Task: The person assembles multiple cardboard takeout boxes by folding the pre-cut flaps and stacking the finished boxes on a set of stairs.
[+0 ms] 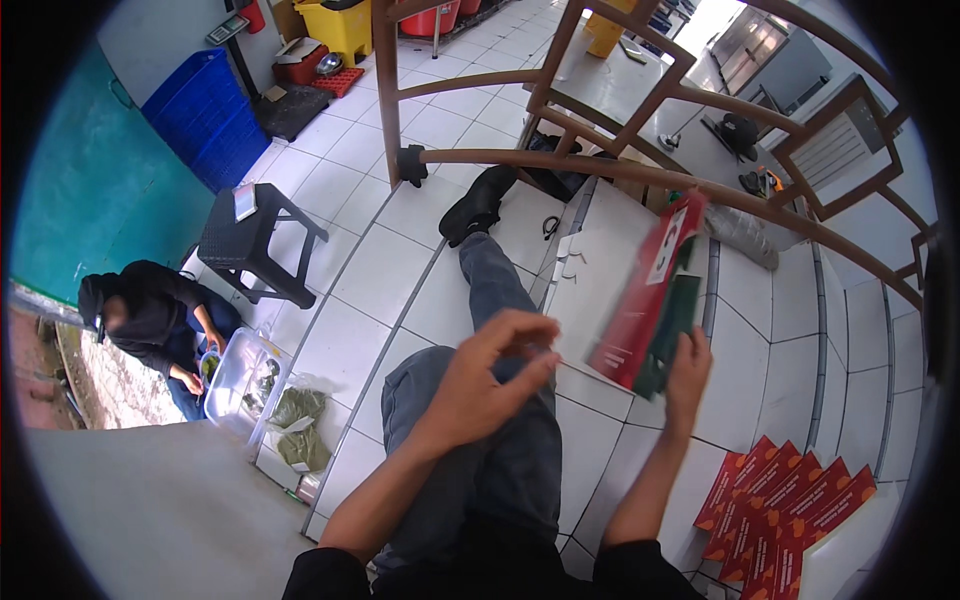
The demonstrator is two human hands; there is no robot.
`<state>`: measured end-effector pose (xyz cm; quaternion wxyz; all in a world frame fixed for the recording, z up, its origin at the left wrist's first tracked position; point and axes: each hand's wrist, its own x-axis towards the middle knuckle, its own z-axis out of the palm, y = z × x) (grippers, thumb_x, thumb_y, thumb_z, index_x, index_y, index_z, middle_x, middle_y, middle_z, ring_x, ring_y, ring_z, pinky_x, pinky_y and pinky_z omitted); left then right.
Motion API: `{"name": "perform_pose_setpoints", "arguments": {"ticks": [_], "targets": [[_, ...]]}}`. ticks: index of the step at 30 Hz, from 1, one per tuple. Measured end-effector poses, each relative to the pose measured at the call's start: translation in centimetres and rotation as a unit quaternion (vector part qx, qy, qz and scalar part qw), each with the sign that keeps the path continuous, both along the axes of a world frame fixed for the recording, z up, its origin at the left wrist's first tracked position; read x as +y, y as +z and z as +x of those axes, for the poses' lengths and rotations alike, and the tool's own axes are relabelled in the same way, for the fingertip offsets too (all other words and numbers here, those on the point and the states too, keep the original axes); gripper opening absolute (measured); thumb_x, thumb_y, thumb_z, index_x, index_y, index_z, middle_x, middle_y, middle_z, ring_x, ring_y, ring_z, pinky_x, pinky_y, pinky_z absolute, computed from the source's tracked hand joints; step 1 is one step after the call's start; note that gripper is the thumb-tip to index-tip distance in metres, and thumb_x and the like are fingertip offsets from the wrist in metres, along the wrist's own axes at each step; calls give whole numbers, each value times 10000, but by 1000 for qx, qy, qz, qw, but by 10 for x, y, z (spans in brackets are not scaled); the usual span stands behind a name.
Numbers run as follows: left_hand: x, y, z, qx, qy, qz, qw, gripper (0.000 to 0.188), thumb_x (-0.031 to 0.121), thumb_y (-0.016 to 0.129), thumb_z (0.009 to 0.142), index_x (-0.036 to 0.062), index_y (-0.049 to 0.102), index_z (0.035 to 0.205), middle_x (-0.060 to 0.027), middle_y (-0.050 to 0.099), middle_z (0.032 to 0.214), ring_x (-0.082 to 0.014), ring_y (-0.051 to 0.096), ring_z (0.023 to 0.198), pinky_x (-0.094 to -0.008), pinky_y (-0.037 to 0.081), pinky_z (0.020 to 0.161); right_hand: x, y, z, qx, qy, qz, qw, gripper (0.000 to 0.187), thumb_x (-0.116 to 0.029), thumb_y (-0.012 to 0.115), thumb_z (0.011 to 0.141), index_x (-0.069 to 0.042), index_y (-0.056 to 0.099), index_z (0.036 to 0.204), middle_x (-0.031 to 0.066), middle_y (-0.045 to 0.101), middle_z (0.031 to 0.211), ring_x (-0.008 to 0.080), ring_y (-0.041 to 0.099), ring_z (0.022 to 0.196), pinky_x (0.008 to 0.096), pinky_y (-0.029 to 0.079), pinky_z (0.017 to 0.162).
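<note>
White tiled steps (pixel 748 300), fanned red cartons (pixel 785 510) at lower right, one red-and-green carton (pixel 640 315) held up.
The right hand (pixel 686 372) pinches its green side; the left hand (pixel 490 375) has fingers curved apart. The step seems to be folding; next calls for left fingers on the red edge.

My one view: head-worn fisheye, facing down, near left hand (pixel 490 380) and right hand (pixel 689 375), over edges of tiled steps (pixel 375 275).
</note>
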<state>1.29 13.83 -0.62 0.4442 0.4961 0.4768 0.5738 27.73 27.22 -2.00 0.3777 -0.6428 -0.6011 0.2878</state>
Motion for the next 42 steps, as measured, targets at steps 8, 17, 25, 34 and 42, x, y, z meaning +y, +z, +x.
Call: {"name": "perform_pose_setpoints", "arguments": {"ticks": [8,17,25,34,42], "targets": [[-20,83,-67,316,283,242,873,1139,403,944,595,24,345,1487,-200,414,1517,-344,437,1372,-439,394,1087,-69,95,50,170,196,29,965,231,-180,571,952,32,625,1023,20,618,876,74,546,792,221,430,720],[-93,137,-137,209,257,133,934,821,185,934,635,-25,537,1323,-112,658,1184,-212,643,1052,-342,505,922,-62,171,14,51,434,199,877,264,-181,643,879,59,699,974,105,695,815,180,619,685,286,434,620],[-176,30,-161,40,347,145,926,601,258,839,828,-21,555,1277,-63,667,1150,-140,625,1051,-270,492,900,-39,135,-6,243,519,22,819,737,-526,677,884,18,495,1345,216,693,1117,293,714,975,348,582,788],[-181,11,-154,26,351,99,931,610,301,755,900,-6,480,1350,-87,599,1244,-169,570,1156,-326,468,991,-56,14,-70,465,362,-21,808,918,-499,803,797,-12,372,1446,152,534,1374,258,525,1279,404,426,1064],[-172,45,-155,78,320,135,935,546,123,720,905,-11,459,1366,-111,619,1268,-183,604,1122,-333,457,996,-70,36,-88,452,356,0,818,334,-168,817,846,3,666,1089,40,710,999,118,649,909,259,496,810]]}}
